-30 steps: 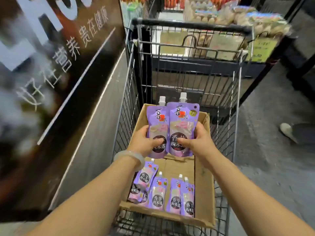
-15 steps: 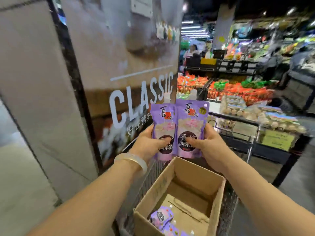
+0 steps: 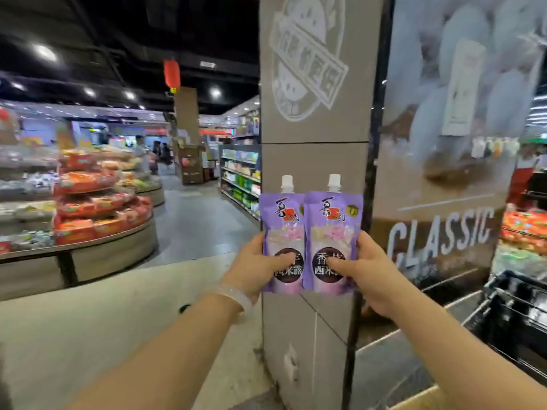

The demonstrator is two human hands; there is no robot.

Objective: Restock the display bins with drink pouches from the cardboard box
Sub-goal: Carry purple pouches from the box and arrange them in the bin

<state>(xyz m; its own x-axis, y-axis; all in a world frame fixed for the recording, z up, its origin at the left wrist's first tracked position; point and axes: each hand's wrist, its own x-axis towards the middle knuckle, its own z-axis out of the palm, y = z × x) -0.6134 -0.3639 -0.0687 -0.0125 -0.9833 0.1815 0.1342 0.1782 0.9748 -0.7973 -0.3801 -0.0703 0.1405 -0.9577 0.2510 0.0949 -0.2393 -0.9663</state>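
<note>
The left hand grips one purple drink pouch and the right hand grips another, side by side and touching, held up near. Each stands upright, with a white cap and a dark round label. Just behind them is a gray pillar, and far left sits a round stand of red boxes.

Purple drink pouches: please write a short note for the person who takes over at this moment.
Left hand grips the left purple white-capped drink pouch; right hand grips the right purple white-capped drink pouch, thumbs on the fronts, other fingers behind.
Both pouches are upright, side by side, held up before a grey pillar.
A corner of the brown cardboard box shows at lower right.
Done: two pouches taken out.
Left: no display bin for them is identifiable; place both, then fetch more.
</note>
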